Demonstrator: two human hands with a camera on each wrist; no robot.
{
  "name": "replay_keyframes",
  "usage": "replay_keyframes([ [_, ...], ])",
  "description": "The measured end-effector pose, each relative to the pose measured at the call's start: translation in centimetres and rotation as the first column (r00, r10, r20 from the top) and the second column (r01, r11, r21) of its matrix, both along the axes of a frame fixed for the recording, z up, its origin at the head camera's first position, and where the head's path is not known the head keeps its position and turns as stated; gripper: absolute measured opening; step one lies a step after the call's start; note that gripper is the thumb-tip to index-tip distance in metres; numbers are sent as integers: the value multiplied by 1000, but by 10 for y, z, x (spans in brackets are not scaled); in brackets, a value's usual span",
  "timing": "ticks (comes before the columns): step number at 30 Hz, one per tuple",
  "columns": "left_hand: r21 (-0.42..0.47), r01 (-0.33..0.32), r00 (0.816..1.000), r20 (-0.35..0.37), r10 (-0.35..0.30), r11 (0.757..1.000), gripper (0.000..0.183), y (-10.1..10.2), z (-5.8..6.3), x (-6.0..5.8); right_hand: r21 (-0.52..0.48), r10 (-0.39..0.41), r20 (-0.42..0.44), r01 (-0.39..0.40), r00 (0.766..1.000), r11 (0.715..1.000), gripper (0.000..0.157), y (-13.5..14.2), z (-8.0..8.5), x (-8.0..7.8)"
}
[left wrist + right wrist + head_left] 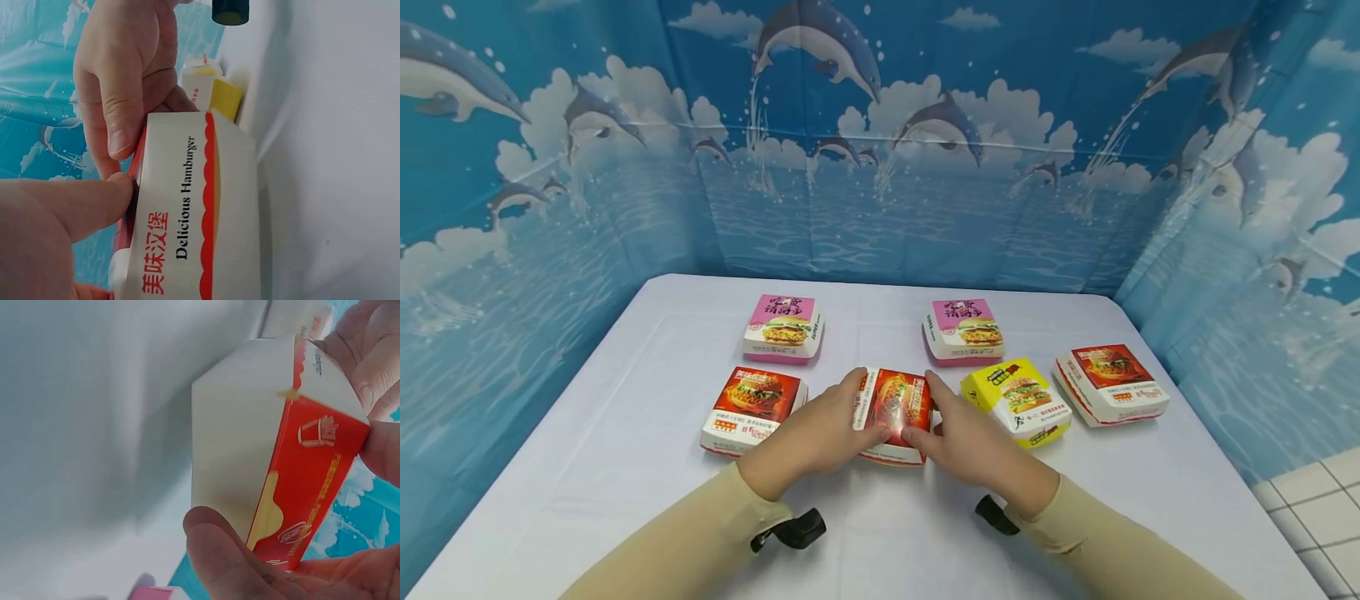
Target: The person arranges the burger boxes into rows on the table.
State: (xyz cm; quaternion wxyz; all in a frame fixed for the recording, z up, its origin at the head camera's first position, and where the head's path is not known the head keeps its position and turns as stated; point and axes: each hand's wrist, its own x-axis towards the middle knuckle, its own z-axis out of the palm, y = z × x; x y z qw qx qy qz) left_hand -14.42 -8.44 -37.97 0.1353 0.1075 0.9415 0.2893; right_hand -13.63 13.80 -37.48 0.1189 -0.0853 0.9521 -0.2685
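Head view puts the box (pixel 893 408) about midway between the left and right edges of the worktop (pixel 625 492). Both your hands are clamped on it: left hand (pixel 831 425) at its left side, right hand (pixel 966 433) at its right, thumbs (pixel 874 435) over its top. Whether its base touches the cloth, you cannot tell.

Its card looks light, so match the squeeze on both sides and rest the thumbs lightly; pressing hard would likely bow the top. Right wrist view shows a yellowish tab (pixel 267 515) on the red side near your fingers; avoid digging into it.

Mind your neighbours. Your left hand lies close by the left red box (pixel 754 400), your right by the yellow box (pixel 1018 396); contact is unclear, so bring your wrists inward. Toward the far edge, the left pink box (pixel 784 329) and right pink box (pixel 964 332) stand apart from your grip.
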Motion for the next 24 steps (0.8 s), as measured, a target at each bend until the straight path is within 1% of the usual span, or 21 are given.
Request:
replay_keyframes([
  [5,47,-43,998,-36,45,998,102,3,9,-7,11,23,-50,-22,998,1000,97,-1,12,-10],
  [11,83,-93,994,-47,97,992,100,9,16,-17,21,34,-77,-33,996,999,93,-3,24,-26],
  [15,105,-127,989,-56,134,986,98,14,19,-26,27,0,-75,2,997,1000,93,-6,27,-38],
  [18,115,-149,985,-67,157,982,96,17,19,-33,12,-32,-69,33,997,999,94,-10,27,-48],
  [24,157,-185,975,-93,201,970,89,23,17,-49,-14,-73,-70,72,995,997,92,-15,26,-65],
])
